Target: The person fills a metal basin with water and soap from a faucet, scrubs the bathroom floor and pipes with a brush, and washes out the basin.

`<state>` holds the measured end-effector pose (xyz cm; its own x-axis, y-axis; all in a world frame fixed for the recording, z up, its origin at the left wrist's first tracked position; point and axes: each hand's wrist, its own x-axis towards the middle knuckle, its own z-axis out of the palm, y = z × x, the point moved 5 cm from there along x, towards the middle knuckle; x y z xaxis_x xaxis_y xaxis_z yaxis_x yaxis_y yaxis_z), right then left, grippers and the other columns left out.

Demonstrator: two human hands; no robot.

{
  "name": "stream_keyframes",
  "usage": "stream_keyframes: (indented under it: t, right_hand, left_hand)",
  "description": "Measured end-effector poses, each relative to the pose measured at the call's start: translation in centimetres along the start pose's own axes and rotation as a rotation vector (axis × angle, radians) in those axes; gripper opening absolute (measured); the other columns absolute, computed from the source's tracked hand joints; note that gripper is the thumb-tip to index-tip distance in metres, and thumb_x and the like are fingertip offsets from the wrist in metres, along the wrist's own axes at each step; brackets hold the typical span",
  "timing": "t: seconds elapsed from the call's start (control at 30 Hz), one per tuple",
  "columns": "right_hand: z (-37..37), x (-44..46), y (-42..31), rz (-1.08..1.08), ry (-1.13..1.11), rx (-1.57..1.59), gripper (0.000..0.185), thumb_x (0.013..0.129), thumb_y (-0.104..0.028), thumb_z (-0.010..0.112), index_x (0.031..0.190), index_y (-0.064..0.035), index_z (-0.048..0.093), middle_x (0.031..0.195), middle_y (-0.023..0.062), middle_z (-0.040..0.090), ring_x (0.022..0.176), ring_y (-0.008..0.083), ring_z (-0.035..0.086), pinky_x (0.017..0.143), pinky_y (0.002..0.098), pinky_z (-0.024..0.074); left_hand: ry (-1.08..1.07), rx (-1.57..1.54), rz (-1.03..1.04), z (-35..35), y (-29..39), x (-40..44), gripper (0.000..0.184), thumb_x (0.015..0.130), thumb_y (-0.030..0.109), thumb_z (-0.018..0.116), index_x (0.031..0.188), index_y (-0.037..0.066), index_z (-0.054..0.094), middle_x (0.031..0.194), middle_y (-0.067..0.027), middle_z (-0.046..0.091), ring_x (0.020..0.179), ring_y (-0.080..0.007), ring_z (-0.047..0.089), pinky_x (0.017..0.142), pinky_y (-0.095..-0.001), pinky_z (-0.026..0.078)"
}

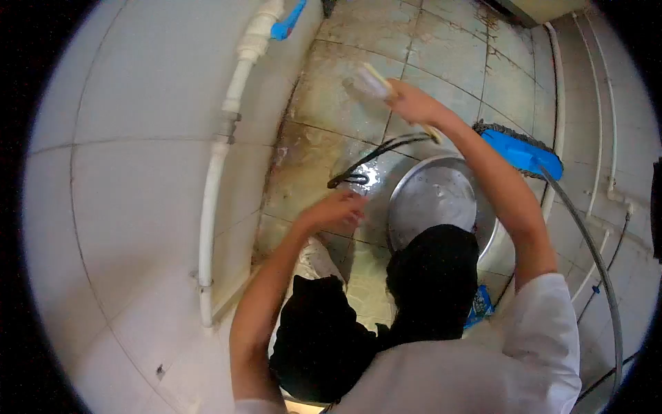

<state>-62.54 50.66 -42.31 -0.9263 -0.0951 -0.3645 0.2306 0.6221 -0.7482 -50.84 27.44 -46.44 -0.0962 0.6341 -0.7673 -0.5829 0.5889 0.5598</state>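
My right hand (414, 103) is closed around a brush (372, 81) with a pale, motion-blurred head, held over the wet tiled floor. From the end of its handle trails a black cord (379, 153), its looped end hanging toward my left hand. Just below that loop is my left hand (336, 210), slightly blurred, its fingers loosely bent and apart with nothing visible in them. A round metal basin (441, 200) stands on the floor beneath my right forearm, partly covered by my knee.
Stained, wet floor tiles (358, 55) stretch ahead. On the left wall runs a white pipe (210, 221) with a blue valve handle (286, 24). A blue mop head (520, 152) with a grey handle leans at the right. A blue packet (479, 307) lies beside my leg.
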Motion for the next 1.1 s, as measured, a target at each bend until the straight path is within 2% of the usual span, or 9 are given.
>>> stream_keyframes:
  t: [0.1,0.23,0.37,0.43,0.57,0.7,0.8,1.03,1.1]
  right_hand:
    - [-1.9,-10.8,5.8,0.314,0.115,0.144,0.037,0.083,-0.024,0.050,0.112,-0.0008,0.047,0.075,0.0094,0.055,0.053,0.0160,0.050,0.048,0.0312,0.0429]
    - [5.7,-22.1,18.3,0.427,0.386,0.454,0.025,0.085,-0.019,0.049,0.101,0.0003,0.049,0.060,0.0024,0.048,0.047,0.0128,0.049,0.043,0.0274,0.0403]
    - [13.5,-25.1,23.1,0.666,0.499,0.766,0.020,0.083,-0.020,0.053,0.091,-0.0018,0.055,0.062,0.0066,0.052,0.053,0.0156,0.053,0.050,0.0320,0.0423]
    - [14.3,-25.7,27.9,0.695,0.571,0.043,0.022,0.078,-0.019,0.058,0.086,0.0008,0.056,0.066,0.0139,0.056,0.061,0.0252,0.057,0.057,0.0372,0.0438]
    - [11.7,-23.2,24.3,0.563,0.903,-0.207,0.017,0.073,-0.012,0.057,0.080,0.0034,0.054,0.073,0.0223,0.057,0.069,0.0412,0.055,0.062,0.0454,0.0411]
    - [13.3,-19.6,23.7,0.786,0.954,0.435,0.011,0.073,-0.008,0.052,0.072,0.0022,0.055,0.065,0.0103,0.057,0.057,0.0257,0.054,0.055,0.0385,0.0420]
    - [18.7,-12.3,22.8,0.302,0.443,1.572,0.013,0.081,-0.012,0.049,0.083,0.0000,0.055,0.081,0.0105,0.057,0.073,0.0201,0.055,0.062,0.0284,0.0456]
    - [10.9,-0.8,-9.3,0.003,-0.073,1.625,0.026,0.085,-0.006,0.046,0.108,0.0064,0.046,0.107,0.0192,0.053,0.102,0.0288,0.053,0.087,0.0383,0.0458]
    - [9.2,0.3,-13.2,-0.045,-0.077,1.592,0.025,0.084,-0.006,0.047,0.106,0.0066,0.047,0.105,0.0194,0.054,0.099,0.0290,0.054,0.085,0.0393,0.0471]
  left_hand:
    - [0.131,0.453,0.227,4.9,-7.6,10.7,0.053,0.081,0.043,0.057,0.108,-0.002,0.050,0.094,-0.0135,0.059,0.079,-0.0206,0.057,0.067,-0.0336,0.049]
    - [0.063,0.313,-0.026,8.4,-8.8,9.5,0.047,0.082,0.035,0.058,0.107,-0.004,0.050,0.093,-0.0144,0.059,0.082,-0.0220,0.056,0.072,-0.0357,0.046]
    - [0.442,0.181,0.225,5.6,-8.8,10.3,0.031,0.081,0.023,0.057,0.099,-0.001,0.053,0.082,-0.0117,0.058,0.073,-0.0210,0.055,0.068,-0.0352,0.044]
    - [0.560,0.098,0.373,4.3,-9.2,9.9,0.023,0.079,0.019,0.056,0.093,0.001,0.056,0.072,-0.0106,0.058,0.065,-0.0200,0.055,0.061,-0.0341,0.043]
    - [0.612,0.112,0.303,3.0,-5.0,7.2,0.023,0.079,0.018,0.056,0.093,0.001,0.055,0.072,-0.0108,0.057,0.064,-0.0200,0.054,0.060,-0.0336,0.043]
    - [0.669,0.189,0.355,-0.1,-3.6,7.5,0.025,0.080,0.023,0.057,0.091,0.000,0.056,0.071,-0.0089,0.059,0.064,-0.0189,0.056,0.058,-0.0316,0.045]
    - [0.717,0.214,0.295,-2.8,-3.3,7.5,0.024,0.081,0.024,0.058,0.089,0.002,0.056,0.068,-0.0063,0.059,0.061,-0.0189,0.056,0.053,-0.0295,0.045]
    - [0.851,-0.401,0.219,-5.0,-5.8,1.3,0.023,0.082,0.024,0.057,0.091,0.002,0.057,0.081,-0.0102,0.061,0.072,-0.0184,0.058,0.060,-0.0316,0.048]
    - [0.508,-0.078,0.126,-3.4,-4.9,-1.8,0.025,0.085,0.022,0.052,0.099,0.002,0.056,0.087,-0.0120,0.060,0.081,-0.0182,0.058,0.066,-0.0314,0.049]
